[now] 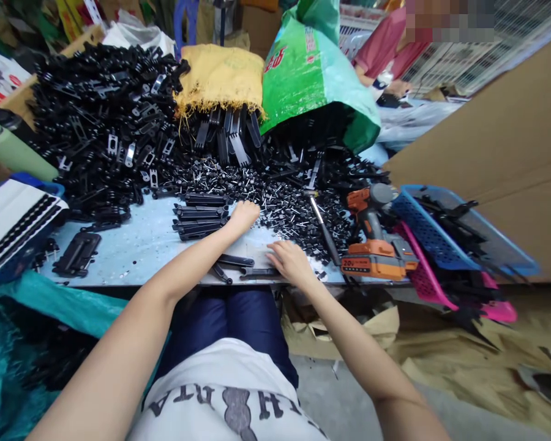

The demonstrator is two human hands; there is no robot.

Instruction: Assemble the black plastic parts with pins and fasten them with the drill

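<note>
My left hand point(243, 216) reaches forward to the edge of a heap of small black screws point(280, 196), fingers curled down into them; what they pinch is hidden. Beside it lies a stack of flat black plastic bars point(199, 220). My right hand point(290, 260) rests near the table's front edge, fingers spread flat over a black bar point(257, 272). More loose black bars point(232, 262) lie between my hands on the pale blue table point(142, 245).
A big pile of black plastic parts point(101, 122) fills the back left. A yellow sack point(220, 76) and a green sack point(312, 79) spill parts. An orange cordless drill point(371, 245) and blue and pink baskets point(441, 239) sit right. A person in pink point(381, 49) sits behind.
</note>
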